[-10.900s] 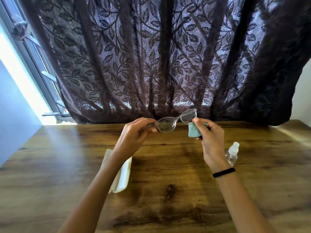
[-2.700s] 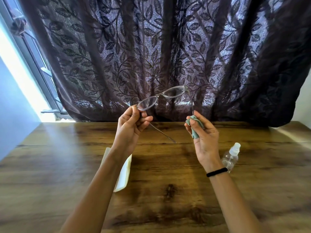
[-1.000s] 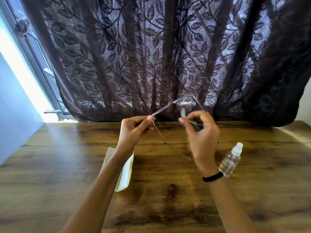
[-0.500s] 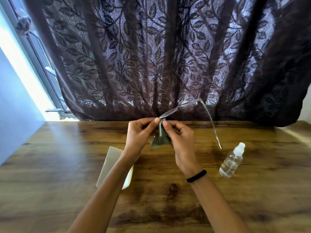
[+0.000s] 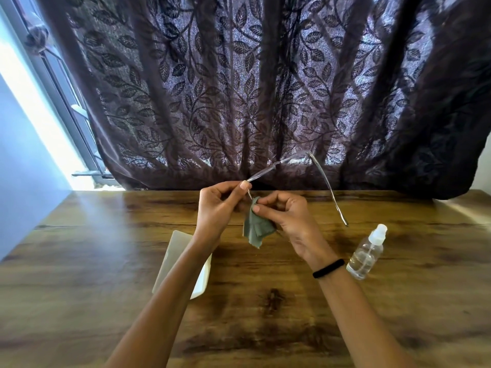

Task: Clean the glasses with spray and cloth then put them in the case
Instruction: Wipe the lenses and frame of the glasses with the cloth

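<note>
Our left hand [image 5: 219,205] pinches one end of the glasses [image 5: 289,161] above the counter [image 5: 79,261], frame slanting toward 2 o'clock. Our right hand [image 5: 288,221], at its 4 o'clock, pinches the cloth [image 5: 256,229] round a temple.

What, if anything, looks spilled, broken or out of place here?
Nothing stands out. The spray bottle stands on the table with no puddle, the case lies flat, the left hand holds the glasses, and the right hand pinches the cloth.
</note>
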`<state>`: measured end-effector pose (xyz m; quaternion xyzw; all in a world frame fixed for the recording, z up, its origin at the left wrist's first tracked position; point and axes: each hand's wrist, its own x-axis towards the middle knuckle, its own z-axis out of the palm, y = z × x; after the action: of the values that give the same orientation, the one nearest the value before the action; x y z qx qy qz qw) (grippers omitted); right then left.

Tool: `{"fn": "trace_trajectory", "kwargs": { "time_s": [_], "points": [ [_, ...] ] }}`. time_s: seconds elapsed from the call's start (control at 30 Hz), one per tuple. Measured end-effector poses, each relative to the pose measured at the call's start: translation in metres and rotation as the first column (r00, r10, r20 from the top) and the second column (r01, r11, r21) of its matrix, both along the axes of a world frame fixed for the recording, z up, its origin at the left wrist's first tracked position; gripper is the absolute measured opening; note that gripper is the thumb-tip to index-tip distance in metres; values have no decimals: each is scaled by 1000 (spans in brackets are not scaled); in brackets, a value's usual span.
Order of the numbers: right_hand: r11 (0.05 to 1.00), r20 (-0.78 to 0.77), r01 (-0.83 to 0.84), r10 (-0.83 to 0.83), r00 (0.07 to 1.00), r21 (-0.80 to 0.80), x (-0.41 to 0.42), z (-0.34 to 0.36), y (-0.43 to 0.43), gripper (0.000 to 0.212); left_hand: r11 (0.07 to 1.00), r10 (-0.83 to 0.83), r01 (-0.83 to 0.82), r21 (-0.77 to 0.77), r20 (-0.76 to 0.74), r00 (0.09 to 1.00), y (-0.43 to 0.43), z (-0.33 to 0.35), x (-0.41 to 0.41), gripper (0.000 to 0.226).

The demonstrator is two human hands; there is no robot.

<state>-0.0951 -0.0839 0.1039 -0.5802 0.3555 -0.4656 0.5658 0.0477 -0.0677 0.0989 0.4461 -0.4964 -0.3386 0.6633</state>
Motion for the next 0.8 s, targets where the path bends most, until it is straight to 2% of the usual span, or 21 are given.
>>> {"fn": "trace_trajectory", "kwargs": {
  "time_s": [0.1, 0.17, 0.4, 0.67, 0.8],
  "points": [
    [992, -133, -119, 122, 984, 37, -17, 0, -2, 15, 998, 60, -62, -32, -47, 997, -1, 1, 5, 11],
    [989, -176, -136, 145, 974, 60, -26, -2, -2, 15, 994, 93, -97, -47, -81, 992, -2, 2, 9, 12],
    [991, -197, -98, 114, 974, 86, -51, -8, 0, 16, 990, 126, -131, -47, -86, 988, -4, 0, 13, 13],
    [993, -252, -115, 118, 960, 28, -40, -4, -4, 14, 994, 89, -94, -50, -96, 991, -4, -2, 4, 26],
    [991, -259, -136, 130, 957, -4, -29, 1, -6, 16, 996, 57, -63, -55, -105, 993, -1, -2, -1, 25]
  ]
}}
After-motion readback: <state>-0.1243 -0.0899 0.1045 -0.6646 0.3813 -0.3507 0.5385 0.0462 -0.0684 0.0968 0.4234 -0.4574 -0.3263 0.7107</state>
